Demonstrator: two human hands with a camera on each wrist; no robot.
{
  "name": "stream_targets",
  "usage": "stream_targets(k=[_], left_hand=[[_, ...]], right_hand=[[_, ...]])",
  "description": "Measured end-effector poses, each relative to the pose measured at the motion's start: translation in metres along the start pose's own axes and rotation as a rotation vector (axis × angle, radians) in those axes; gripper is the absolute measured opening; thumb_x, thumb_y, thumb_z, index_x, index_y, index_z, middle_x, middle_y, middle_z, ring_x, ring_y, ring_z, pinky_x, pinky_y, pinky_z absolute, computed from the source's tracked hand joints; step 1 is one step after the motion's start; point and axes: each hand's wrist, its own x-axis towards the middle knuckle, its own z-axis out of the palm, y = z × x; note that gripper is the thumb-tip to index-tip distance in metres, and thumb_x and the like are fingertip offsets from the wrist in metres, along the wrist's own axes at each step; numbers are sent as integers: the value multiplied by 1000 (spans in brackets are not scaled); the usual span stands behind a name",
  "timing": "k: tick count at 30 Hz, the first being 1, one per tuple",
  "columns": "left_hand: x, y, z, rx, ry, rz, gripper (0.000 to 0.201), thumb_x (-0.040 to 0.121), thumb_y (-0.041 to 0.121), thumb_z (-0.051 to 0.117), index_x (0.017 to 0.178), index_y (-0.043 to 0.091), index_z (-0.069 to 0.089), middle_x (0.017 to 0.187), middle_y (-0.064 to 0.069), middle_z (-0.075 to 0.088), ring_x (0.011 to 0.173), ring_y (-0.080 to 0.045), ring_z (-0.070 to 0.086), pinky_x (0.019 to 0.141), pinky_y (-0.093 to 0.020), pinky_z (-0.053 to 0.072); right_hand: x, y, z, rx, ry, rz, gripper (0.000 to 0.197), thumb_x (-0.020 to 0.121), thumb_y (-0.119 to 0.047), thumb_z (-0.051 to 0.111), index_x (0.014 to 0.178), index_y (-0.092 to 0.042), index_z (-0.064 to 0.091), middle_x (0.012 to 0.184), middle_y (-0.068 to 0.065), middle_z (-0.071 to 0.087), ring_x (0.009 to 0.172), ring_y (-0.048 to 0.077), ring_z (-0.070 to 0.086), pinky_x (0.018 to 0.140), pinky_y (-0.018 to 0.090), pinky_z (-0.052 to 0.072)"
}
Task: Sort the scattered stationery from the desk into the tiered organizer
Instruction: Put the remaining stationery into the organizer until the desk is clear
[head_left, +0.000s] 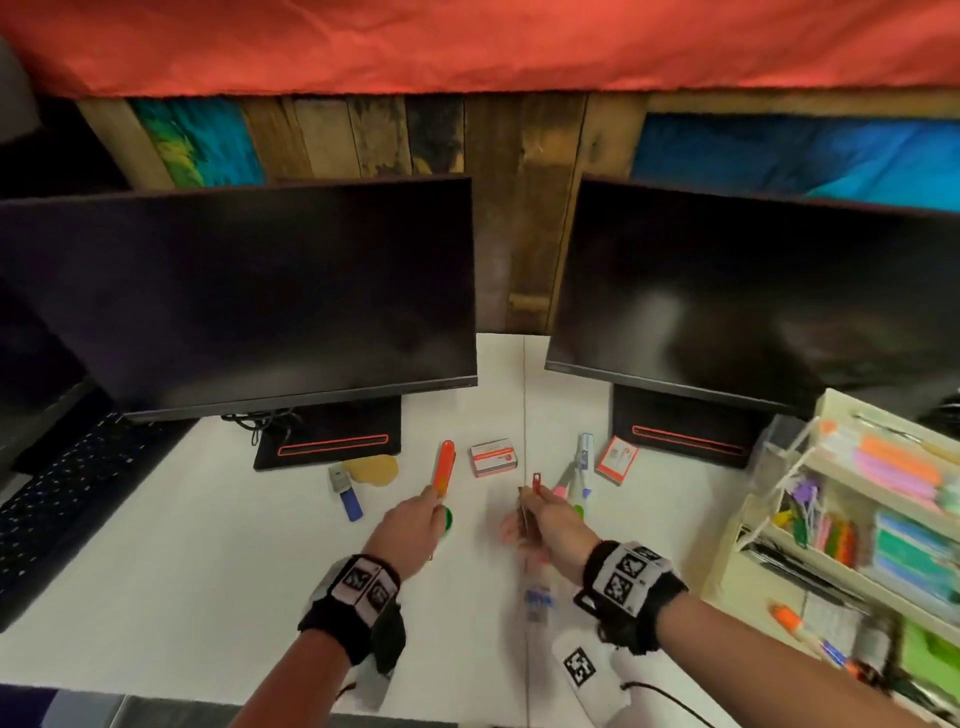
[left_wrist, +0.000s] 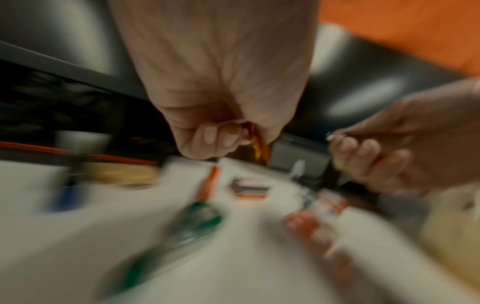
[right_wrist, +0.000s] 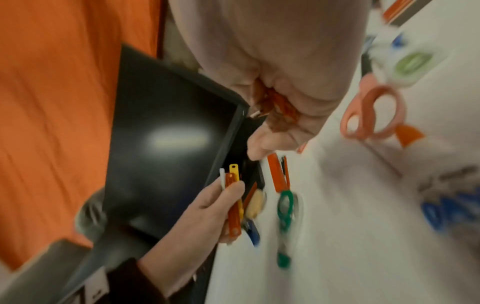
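Nearest you, both wrists sit low in the head view. Your left hand (head_left: 410, 525) pinches a small bundle of flat plastic strips (right_wrist: 233, 203), orange and yellow with one white. Your right hand (head_left: 545, 522) is curled round thin red pieces (head_left: 536, 483); blur hides what they are. Below them on the white desk (head_left: 208, 545) lie the green-handled scissors (right_wrist: 284, 207), a blue clip (head_left: 349, 499), a staple box (head_left: 493, 457) and markers. The tiered organizer (head_left: 852, 519) stands well apart at your right, already partly filled. Risks: the loosely fanned strips may slip from the pinch in transit; a full hand may knock the organizer's pens when you reach in
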Motion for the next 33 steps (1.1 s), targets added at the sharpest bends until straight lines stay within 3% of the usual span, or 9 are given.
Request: stream_targets(k=[3, 7, 11, 15, 18, 20, 25, 29, 33], left_hand=[[12, 78, 2, -294, -23, 111, 18, 100, 20, 34, 111, 11, 47, 77, -9, 56, 71, -17, 47, 69, -31, 43], [27, 168, 27, -587, -210, 184, 19, 101, 20, 32, 89, 15, 46, 58, -3, 50, 50, -17, 48, 51, -27, 40], [38, 244, 69, -505, -385, 223, 15, 101, 19, 32, 96, 14, 45, 64, -4, 45, 49, -14, 42, 47, -23, 33], [42, 303, 101, -363, -464, 237, 25, 97, 24, 39, 110, 6, 51, 102, -25, 59, 88, -39, 59, 67, -34, 41], [45, 335, 115, -320, -479, 193, 29, 95, 20, 38, 116, 6, 52, 75, -12, 54, 55, -21, 50, 48, -23, 39], [50, 350, 120, -303, -443, 149, 27, 95, 18, 38, 113, 8, 55, 69, -5, 51, 51, -18, 50, 37, -19, 39], [57, 372, 117, -215, -366, 116, 21, 93, 11, 41, 77, 8, 54, 59, -5, 54, 47, -18, 56, 48, -23, 48], [60, 376, 120, -238, -295, 66, 26, 92, 13, 45, 101, -2, 63, 94, -20, 69, 81, -32, 68, 70, -32, 54], [60, 381, 120, -275, -273, 21, 28, 91, 11, 45, 109, -3, 61, 98, -20, 69, 83, -30, 69, 76, -36, 58]], right_hand=[[-19, -17, -46, 266, 63, -65, 29, 103, -17, 29, 82, -6, 44, 55, 13, 59, 40, 22, 53, 45, 27, 45], [-51, -32, -119, 398, 265, -109, 27, 102, -14, 30, 82, -11, 48, 54, 3, 40, 39, 13, 38, 35, 19, 34], [-71, -17, -192, 363, 478, -85, 27, 102, -15, 33, 79, -14, 48, 56, 4, 44, 31, 8, 34, 33, 14, 26], [-85, -9, -241, 429, 561, -33, 30, 101, -12, 33, 75, -10, 48, 51, 5, 44, 39, 14, 35, 32, 16, 27], [-84, -17, -260, 412, 580, -31, 23, 100, -8, 35, 79, -7, 46, 58, 10, 43, 45, 18, 36, 31, 17, 32], [-79, -24, -268, 353, 579, -24, 22, 99, -6, 33, 81, -6, 46, 57, 11, 45, 42, 18, 40, 32, 19, 35], [-71, -34, -280, 202, 561, 3, 34, 98, -2, 27, 73, -3, 49, 59, 16, 50, 38, 20, 50, 33, 22, 43], [-80, -43, -282, 224, 483, 11, 23, 96, 0, 33, 83, -6, 50, 73, 16, 54, 59, 24, 55, 48, 32, 49], [-86, -42, -284, 270, 418, -13, 23, 96, -1, 32, 103, -4, 54, 85, 18, 58, 71, 26, 57, 67, 37, 50]])
